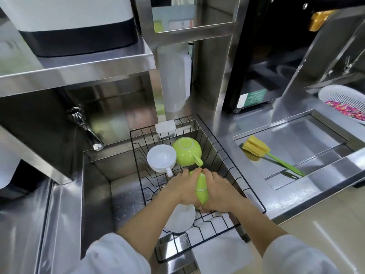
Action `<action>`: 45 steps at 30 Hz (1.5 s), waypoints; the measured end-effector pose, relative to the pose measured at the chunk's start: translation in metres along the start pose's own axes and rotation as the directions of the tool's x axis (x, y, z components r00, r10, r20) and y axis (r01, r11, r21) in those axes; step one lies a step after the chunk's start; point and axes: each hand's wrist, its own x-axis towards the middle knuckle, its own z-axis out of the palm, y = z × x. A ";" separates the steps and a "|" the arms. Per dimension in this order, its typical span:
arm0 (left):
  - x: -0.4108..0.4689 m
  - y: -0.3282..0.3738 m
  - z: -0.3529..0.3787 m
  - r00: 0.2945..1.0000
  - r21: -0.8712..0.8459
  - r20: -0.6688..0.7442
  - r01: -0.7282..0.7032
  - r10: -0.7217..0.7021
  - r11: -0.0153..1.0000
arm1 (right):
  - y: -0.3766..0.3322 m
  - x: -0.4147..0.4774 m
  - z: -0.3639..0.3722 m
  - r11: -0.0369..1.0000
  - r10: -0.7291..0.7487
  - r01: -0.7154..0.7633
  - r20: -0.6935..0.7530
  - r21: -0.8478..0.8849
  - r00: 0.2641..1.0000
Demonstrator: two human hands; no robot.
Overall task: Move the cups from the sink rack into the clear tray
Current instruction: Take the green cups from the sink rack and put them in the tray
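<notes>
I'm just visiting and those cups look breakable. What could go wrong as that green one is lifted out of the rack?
Both hands, left and right, clasp the green cup from the sides; if wet, it could slip onto the wire rack. Lifting carelessly might knock the white cup or the upside-down green cup just behind. The white dish beneath the left wrist could get bumped.

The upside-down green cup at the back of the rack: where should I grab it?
Take the green cup by its handle, which sticks out toward you on the right. Coming from above also works, fingers spanning the domed base. The white cup crowds its left.
</notes>
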 end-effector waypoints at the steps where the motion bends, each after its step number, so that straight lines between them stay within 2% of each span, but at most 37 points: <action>1: -0.001 0.000 -0.002 1.000 -0.017 -0.023 -0.014 0.014 1.000 | 0.000 0.000 -0.001 1.000 -0.012 0.011 -0.022 -0.013 1.000; 5: -0.011 -0.003 -0.015 0.985 -0.001 -0.155 -0.074 0.073 0.997 | -0.004 -0.001 -0.010 0.999 -0.040 0.038 -0.142 -0.019 0.989; 11: -0.033 0.010 -0.069 0.915 -0.017 -0.360 -0.202 0.182 0.979 | -0.015 -0.010 -0.068 0.984 -0.102 0.145 -0.338 0.106 0.936; 14: -0.055 0.025 -0.105 0.822 0.031 -0.489 -0.318 0.291 0.948 | -0.025 -0.023 -0.105 0.977 -0.120 0.186 -0.459 0.101 0.880; 17: -0.083 0.039 -0.138 0.677 0.194 -0.601 -0.391 0.424 0.900 | -0.040 -0.042 -0.135 0.954 -0.135 0.271 -0.622 0.129 0.771; 19: -0.103 0.046 -0.156 0.589 0.290 -0.639 -0.410 0.494 0.865 | -0.050 -0.054 -0.148 0.932 -0.153 0.342 -0.721 0.122 0.676; 22: -0.127 0.052 -0.172 0.518 0.394 -0.657 -0.383 0.547 0.836 | -0.065 -0.065 -0.158 0.923 -0.199 0.382 -0.793 0.046 0.576; 27: -0.162 0.039 -0.173 0.527 0.343 -0.691 -0.364 0.495 0.866 | -0.100 -0.070 -0.161 0.903 -0.269 0.429 -0.782 -0.002 0.562; 33: -0.219 -0.011 -0.168 0.502 0.324 -0.779 -0.191 0.376 0.926 | -0.164 -0.059 -0.149 0.850 -0.406 0.524 -0.704 -0.056 0.583; 39: -0.296 -0.073 -0.166 0.455 0.242 -0.858 -0.049 0.237 0.969 | -0.255 -0.052 -0.136 0.756 -0.548 0.640 -0.667 -0.138 0.505; 45: -0.389 -0.149 -0.162 0.413 0.145 -0.904 0.060 0.107 0.988 | -0.368 -0.046 -0.114 0.646 -0.676 0.747 -0.574 -0.159 0.462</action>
